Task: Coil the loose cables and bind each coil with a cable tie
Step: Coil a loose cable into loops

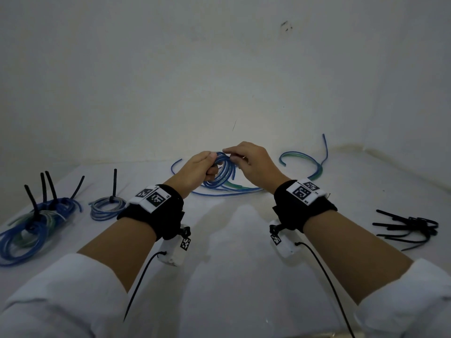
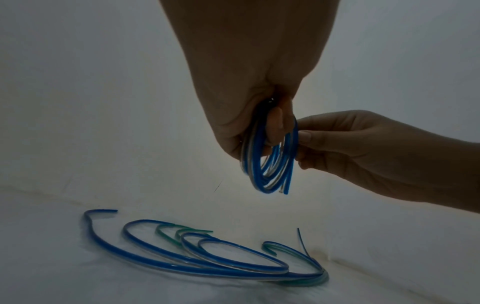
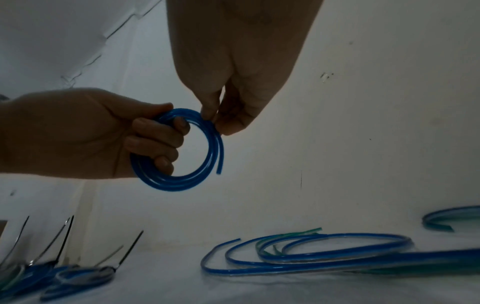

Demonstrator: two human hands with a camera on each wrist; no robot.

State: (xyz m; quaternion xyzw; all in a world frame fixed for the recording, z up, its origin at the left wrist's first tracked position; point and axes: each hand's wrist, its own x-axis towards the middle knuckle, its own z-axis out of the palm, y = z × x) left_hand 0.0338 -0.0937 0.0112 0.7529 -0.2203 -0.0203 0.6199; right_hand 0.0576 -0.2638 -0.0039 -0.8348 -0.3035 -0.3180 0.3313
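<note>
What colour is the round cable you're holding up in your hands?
Blue. The coil shows best in the right wrist view, gripped by the left hand and pinched by the right hand.

Bare staged workspace: white-draped table [image 1: 231, 240], plain wall [image 1: 219, 69].

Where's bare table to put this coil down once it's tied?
Bare cloth lies between the forearms, near the front edge. A smaller gap sits between the single tied coil and the left hand. Crowded: tied coils far left, loose cables behind the hands, cable ties right.
</note>
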